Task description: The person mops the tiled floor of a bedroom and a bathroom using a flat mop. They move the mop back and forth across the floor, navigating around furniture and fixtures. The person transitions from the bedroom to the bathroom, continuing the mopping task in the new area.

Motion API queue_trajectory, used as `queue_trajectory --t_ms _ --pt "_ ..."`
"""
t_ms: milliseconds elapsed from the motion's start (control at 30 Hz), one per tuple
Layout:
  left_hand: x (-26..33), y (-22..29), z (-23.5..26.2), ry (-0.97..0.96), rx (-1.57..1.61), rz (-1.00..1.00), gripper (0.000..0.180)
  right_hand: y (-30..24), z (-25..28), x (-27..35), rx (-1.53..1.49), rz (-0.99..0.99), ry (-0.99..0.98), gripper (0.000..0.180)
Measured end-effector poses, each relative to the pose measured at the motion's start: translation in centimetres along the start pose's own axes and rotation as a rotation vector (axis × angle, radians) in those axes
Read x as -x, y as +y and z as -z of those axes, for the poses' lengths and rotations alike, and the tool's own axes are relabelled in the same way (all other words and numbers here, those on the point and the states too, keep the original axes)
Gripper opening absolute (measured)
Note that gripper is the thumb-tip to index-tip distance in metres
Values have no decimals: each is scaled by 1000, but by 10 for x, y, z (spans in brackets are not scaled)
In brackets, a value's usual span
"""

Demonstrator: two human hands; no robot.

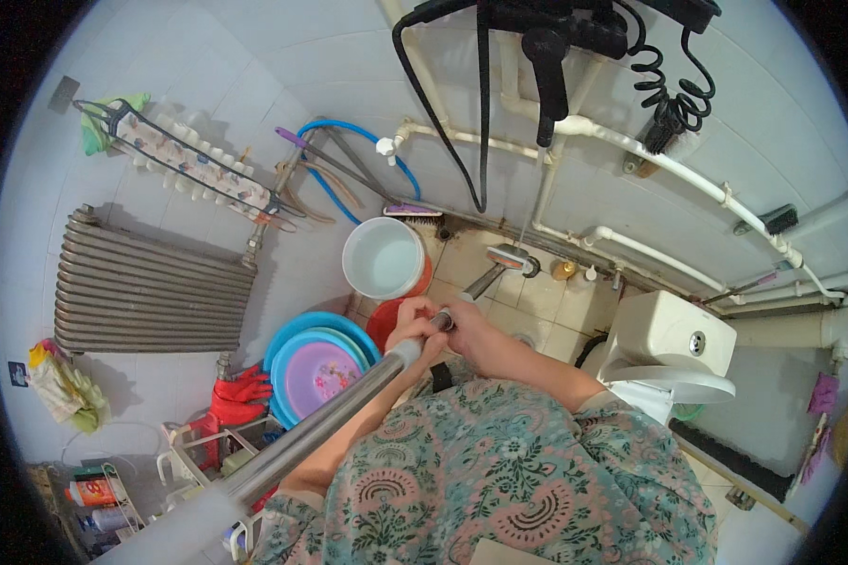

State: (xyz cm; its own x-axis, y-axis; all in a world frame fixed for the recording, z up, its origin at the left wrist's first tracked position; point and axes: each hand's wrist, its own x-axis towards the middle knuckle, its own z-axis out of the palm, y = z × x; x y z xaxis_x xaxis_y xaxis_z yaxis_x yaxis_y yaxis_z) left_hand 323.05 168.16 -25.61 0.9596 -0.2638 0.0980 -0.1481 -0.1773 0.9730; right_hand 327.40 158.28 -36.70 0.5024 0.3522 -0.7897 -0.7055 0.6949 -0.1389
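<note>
My left hand (416,330) and my right hand (481,341) sit close together, both wrapped round the metal pole of a mop (330,416). The pole slants from the lower left, past my body, toward the far wall. Its flat grey and orange head (509,256) rests on the tiled floor by the wall. A thin stream of water falls toward the head from a black tap (546,80). What touches the floor under the head is hidden.
A white bucket of water (383,257) stands left of the mop head. Nested basins (320,372) and red rubber gloves (238,395) are by the radiator (151,282). At right is a white toilet (669,344). Small bottles (563,270) and pipes (650,252) line the far wall.
</note>
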Motion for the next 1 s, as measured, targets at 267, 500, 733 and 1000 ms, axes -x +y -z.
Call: queue_trajectory --t_ms 267,500,733,1000 --pt "-8 -33 -13 -99 5 -111 11 5 23 -10 -50 18 -330 20" --pt "-11 29 21 -22 162 160 21 -25 15 -11 -147 122 -30 6" --pt "0 160 46 90 392 -431 37 -10 70 -110 -203 96 41 5" --pt "31 185 56 246 379 -493 36 -43 48 -54 -219 148 176 5"
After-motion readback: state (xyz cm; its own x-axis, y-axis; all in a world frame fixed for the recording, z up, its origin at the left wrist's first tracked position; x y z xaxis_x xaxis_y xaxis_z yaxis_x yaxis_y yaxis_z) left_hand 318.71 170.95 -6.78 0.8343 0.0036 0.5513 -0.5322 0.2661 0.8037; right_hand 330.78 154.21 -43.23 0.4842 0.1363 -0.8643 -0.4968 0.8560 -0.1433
